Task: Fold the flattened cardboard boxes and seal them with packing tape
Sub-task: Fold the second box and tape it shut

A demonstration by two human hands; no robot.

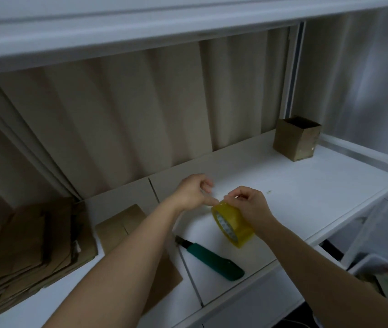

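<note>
The right hand (250, 205) grips the light, stiff tape roll (233, 224) by its rim while the left hand (194, 191) apparently pinches its thin, sticky free end.

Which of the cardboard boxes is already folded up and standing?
The small box at the shelf's far right. It stands upright, open-topped; the flat box under the left forearm and the stack at left lie unfolded.
</note>
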